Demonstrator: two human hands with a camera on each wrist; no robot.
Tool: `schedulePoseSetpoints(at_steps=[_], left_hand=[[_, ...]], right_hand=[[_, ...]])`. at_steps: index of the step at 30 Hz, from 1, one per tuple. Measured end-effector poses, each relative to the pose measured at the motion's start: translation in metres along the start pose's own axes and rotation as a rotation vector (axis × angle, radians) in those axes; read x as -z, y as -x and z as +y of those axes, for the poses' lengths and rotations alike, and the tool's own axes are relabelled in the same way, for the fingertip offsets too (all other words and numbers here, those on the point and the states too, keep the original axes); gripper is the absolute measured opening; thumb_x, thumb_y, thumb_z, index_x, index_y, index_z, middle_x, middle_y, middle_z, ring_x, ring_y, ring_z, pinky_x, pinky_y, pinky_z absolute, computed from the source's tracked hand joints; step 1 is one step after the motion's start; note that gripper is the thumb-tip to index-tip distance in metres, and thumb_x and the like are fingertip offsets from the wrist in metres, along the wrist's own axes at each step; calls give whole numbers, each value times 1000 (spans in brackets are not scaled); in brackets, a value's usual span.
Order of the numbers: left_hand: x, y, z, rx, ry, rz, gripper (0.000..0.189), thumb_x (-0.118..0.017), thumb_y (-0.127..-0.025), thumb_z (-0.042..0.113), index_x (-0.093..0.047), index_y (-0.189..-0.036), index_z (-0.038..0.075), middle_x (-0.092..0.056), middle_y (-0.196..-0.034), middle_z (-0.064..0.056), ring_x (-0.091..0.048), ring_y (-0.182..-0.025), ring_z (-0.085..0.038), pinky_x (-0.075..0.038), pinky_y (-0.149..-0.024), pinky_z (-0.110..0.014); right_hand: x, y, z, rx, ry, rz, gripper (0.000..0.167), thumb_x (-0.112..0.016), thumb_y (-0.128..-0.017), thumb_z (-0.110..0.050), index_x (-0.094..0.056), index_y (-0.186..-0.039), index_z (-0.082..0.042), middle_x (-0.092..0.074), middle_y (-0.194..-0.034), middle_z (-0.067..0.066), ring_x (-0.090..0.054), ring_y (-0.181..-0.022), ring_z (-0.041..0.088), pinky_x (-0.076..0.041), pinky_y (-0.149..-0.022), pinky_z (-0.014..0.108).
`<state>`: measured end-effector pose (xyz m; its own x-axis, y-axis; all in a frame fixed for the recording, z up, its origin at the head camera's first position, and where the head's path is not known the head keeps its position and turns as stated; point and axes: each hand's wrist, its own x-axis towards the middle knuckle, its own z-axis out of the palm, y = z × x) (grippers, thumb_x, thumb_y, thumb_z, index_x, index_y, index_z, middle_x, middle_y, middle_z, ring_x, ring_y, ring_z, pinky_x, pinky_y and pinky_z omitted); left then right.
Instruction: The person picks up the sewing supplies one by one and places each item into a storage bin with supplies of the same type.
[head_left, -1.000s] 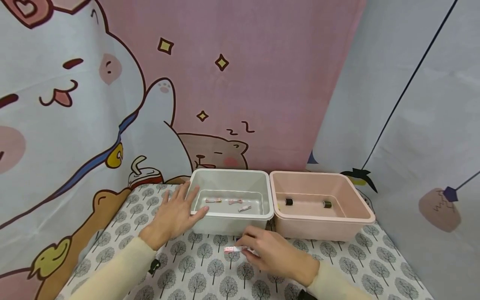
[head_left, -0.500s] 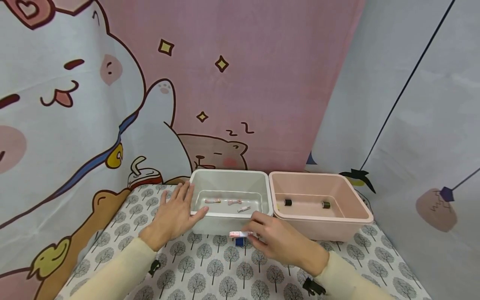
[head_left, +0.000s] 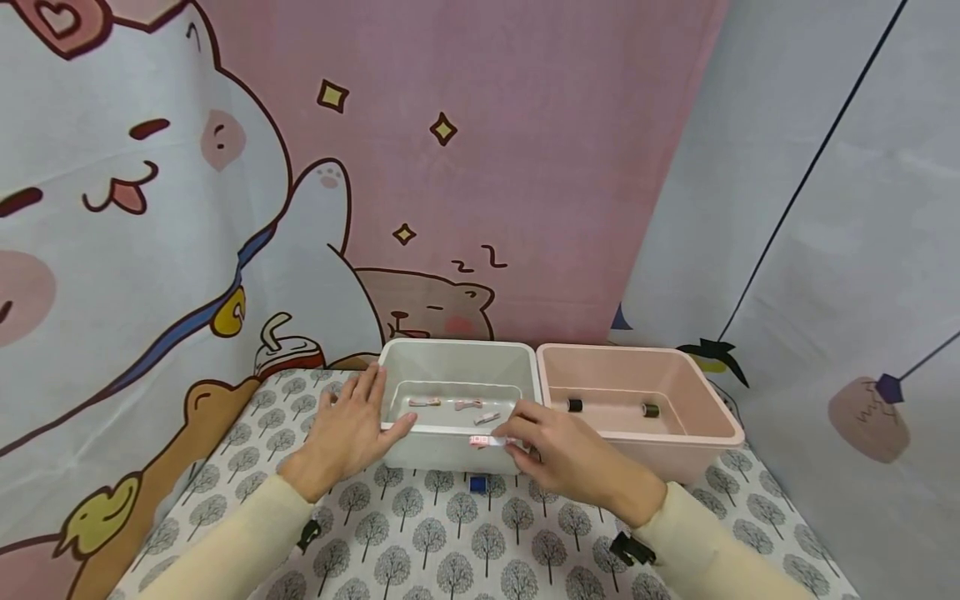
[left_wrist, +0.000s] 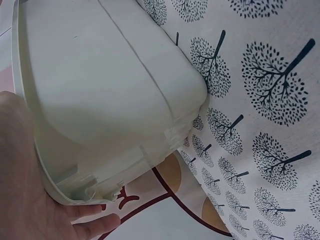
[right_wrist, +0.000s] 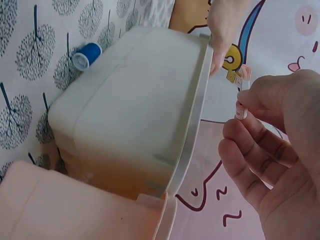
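My right hand (head_left: 561,450) pinches a small pink-and-white printed strip (head_left: 487,441) between thumb and fingertips, over the front rim of the pale grey-green bin (head_left: 442,448). In the right wrist view the strip (right_wrist: 242,110) shows a curled pink end, with its middle hidden by the fingers. Several similar small pieces lie on the bin's floor, among them a pink strip (head_left: 468,405) and a whiter strip (head_left: 487,418). Resting at the bin's left rim, my left hand (head_left: 348,433) has its fingers extended; its fingers (left_wrist: 95,225) reach past the rim in the left wrist view.
A pink bin (head_left: 630,454) stands against the grey-green bin's right side, holding a black thread spool (head_left: 575,405) and a dark green thread spool (head_left: 650,410). A blue thread spool (head_left: 477,484) lies on the tree-print cloth (head_left: 427,533) in front. A cartoon-printed curtain (head_left: 525,167) hangs behind.
My right hand has lifted the printed strip from over the cloth up to the grey-green bin's front rim, uncovering the blue spool. My left hand stays at the bin's left rim.
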<state>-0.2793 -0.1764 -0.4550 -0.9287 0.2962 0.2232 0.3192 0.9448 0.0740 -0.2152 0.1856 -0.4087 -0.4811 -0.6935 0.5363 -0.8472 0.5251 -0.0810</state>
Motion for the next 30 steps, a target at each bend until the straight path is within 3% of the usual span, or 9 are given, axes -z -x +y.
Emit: schedulePoseSetpoints(at_steps=[11, 23, 30], left_hand=[[-1, -1, 0, 0, 5, 8, 112, -33, -114, 86, -25, -183, -2, -28, -193, -23, -45, -170, -54, -36, -130, -89], [0, -1, 1, 29, 29, 4, 113, -41, -113, 84, -24, -184, -2, -29, -192, -25, -37, -175, -53, -24, -137, -89], [0, -2, 1, 41, 30, 3, 118, -34, -111, 90, -25, -184, -2, -32, -190, -28, -36, -176, -52, -24, -137, -88]], right_hand=[[1, -6, 16, -91, -6, -51, 20, -85, -103, -8, -86, -123, -9, -77, -110, -2, -68, -82, 1, -60, -70, 11], [0, -17, 31, -70, -38, -19, 20, -87, -102, -4, -86, -122, -7, -77, -110, 2, -70, -84, 6, -64, -70, 17], [2, -30, 41, -26, -33, 23, 19, -86, -101, -1, -86, -120, -5, -76, -107, 5, -75, -83, 14, -66, -71, 23]])
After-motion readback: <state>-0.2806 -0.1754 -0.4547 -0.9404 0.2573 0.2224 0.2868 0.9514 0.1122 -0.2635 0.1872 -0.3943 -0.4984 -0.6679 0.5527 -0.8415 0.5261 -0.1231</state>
